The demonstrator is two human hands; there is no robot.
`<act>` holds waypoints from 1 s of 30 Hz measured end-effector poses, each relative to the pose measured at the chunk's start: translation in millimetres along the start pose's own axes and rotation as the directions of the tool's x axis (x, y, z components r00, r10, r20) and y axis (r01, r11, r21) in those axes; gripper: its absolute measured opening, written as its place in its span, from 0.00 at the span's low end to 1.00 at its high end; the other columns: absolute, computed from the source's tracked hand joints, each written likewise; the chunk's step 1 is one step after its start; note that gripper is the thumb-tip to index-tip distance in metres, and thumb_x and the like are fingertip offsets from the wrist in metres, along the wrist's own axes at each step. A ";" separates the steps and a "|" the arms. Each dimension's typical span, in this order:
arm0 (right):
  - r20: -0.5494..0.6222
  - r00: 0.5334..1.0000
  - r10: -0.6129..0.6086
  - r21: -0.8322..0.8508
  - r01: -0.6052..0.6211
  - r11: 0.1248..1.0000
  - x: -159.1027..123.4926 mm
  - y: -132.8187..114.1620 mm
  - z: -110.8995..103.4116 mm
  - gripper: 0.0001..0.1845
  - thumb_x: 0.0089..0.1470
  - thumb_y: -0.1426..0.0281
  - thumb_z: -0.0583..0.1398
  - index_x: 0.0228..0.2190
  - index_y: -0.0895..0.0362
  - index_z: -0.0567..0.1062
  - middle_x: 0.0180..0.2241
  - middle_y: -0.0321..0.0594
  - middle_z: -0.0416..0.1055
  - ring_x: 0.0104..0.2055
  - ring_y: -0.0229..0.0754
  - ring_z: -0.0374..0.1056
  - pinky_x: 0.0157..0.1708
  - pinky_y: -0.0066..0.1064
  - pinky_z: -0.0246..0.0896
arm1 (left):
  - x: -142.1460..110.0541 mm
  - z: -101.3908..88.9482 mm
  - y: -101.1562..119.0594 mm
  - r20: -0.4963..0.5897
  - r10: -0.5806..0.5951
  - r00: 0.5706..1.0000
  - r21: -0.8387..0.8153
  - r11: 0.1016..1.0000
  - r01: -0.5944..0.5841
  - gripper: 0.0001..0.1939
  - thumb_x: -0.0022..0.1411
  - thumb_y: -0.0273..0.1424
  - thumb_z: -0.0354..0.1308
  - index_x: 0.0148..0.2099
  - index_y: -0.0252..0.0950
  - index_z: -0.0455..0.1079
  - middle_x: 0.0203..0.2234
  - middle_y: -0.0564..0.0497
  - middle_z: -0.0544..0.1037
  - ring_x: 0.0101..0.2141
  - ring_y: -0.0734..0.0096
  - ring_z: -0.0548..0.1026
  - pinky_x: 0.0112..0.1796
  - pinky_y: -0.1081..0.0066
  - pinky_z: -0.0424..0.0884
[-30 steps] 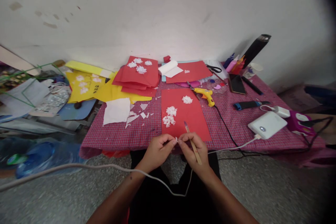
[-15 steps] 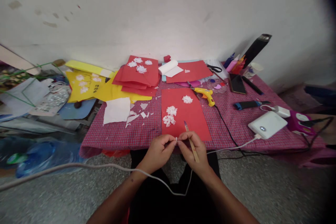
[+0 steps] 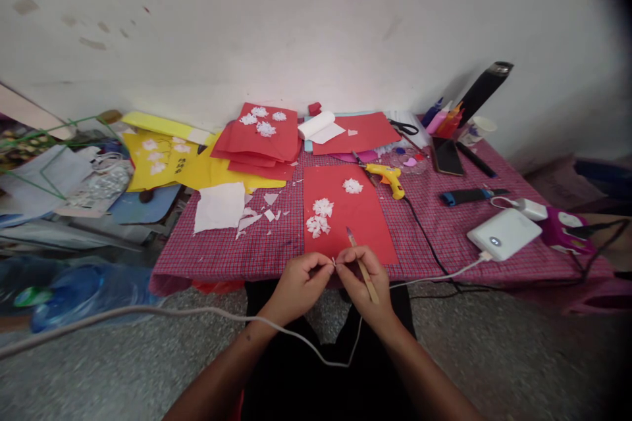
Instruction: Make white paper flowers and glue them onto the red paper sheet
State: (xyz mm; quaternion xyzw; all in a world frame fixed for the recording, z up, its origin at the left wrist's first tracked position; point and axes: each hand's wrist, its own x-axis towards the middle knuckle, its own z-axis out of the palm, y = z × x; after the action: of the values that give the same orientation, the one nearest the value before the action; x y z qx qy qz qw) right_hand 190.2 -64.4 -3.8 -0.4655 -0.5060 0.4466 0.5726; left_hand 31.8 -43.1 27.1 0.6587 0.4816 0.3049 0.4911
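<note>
Left hand (image 3: 302,281) and right hand (image 3: 358,285), fingertips (image 3: 326,269) nearly closed, pinch a tiny white paper-like sliver (image 3: 334,262) at the left's two o'clock and the right's ten; the right also grips a slim tan-handled brush (image 3: 366,275).

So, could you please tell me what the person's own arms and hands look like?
The left hand and right hand are bare, without gloves. No sleeves show; the left forearm bears a small dark spot, and a pale cable crosses it.
</note>
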 end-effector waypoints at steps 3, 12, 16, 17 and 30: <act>-0.001 0.999 -0.032 -0.028 0.032 0.999 -0.9 1.4 0.2 0.06 0.58 0.71 0.61 0.35 0.52 0.67 0.34 0.37 0.69 0.35 0.41 0.69 0.36 0.32 0.66 | 0.7 0.8 -3.1 0.010 -0.050 0.999 -0.098 0.994 0.051 0.09 0.64 0.32 0.56 0.37 0.33 0.75 0.30 0.50 0.78 0.30 0.72 0.73 0.33 0.72 0.69; 0.053 0.986 -0.156 -0.221 0.164 0.961 -3.7 -0.7 0.9 0.08 0.58 0.75 0.60 0.37 0.51 0.67 0.35 0.38 0.71 0.38 0.43 0.71 0.41 0.37 0.66 | 3.9 1.1 -3.0 0.053 -0.135 0.989 -0.268 0.952 0.144 0.11 0.62 0.36 0.58 0.34 0.32 0.72 0.25 0.52 0.74 0.24 0.76 0.69 0.28 0.75 0.67; 0.064 0.983 -0.172 -0.262 0.183 0.948 -4.4 -1.2 0.9 0.08 0.57 0.75 0.60 0.37 0.51 0.67 0.35 0.38 0.71 0.38 0.44 0.71 0.41 0.37 0.66 | 4.4 0.6 -2.4 0.028 -0.103 0.994 -0.195 0.975 0.106 0.11 0.62 0.35 0.57 0.33 0.33 0.72 0.24 0.53 0.73 0.26 0.75 0.69 0.29 0.75 0.66; 0.061 0.984 -0.167 -0.268 0.177 0.947 -4.5 -0.8 0.9 0.08 0.57 0.75 0.60 0.37 0.51 0.67 0.35 0.38 0.71 0.38 0.44 0.71 0.41 0.37 0.66 | 4.5 0.5 -2.5 0.026 -0.096 0.995 -0.177 0.979 0.099 0.11 0.62 0.35 0.57 0.32 0.33 0.72 0.24 0.53 0.73 0.26 0.75 0.69 0.29 0.75 0.66; 0.056 0.993 -0.102 -0.280 0.113 0.953 -3.3 0.4 -0.8 0.06 0.58 0.72 0.61 0.35 0.51 0.67 0.33 0.37 0.73 0.34 0.43 0.72 0.35 0.34 0.67 | 5.1 -1.5 -6.1 0.052 -0.107 0.993 -0.182 0.977 0.115 0.10 0.62 0.35 0.56 0.34 0.33 0.72 0.25 0.52 0.74 0.26 0.75 0.70 0.29 0.74 0.67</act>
State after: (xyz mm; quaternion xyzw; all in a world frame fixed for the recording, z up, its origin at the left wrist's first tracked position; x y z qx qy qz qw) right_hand 190.7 -67.6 -4.8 -0.5052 -0.6006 0.3474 0.5132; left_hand 30.2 -37.5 21.4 0.5887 0.4767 0.3066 0.5764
